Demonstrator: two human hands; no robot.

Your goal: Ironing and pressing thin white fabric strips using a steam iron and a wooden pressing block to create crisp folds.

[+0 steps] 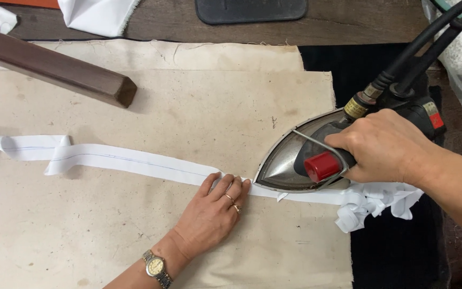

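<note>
Left hand (209,217) flat, fingers together pinning strip (135,160) | right hand (386,147) clamped on iron (300,160) | risk: iron tip just beside my fingertips, burn; strip may crease.

White fabric strip (135,160): long, narrow, folded flat, thin blue line along its length, lies left-to-right across the beige pressing cloth (135,235). Left end twisted and looped near the cloth's left edge, right end bunched in a crumpled heap just off the cloth's right edge. Steam iron (316,155): silver metal body, red knob, black handle, hoses at rear; sits soleplate-down on the strip near the cloth's right edge, tip pointing left
</note>
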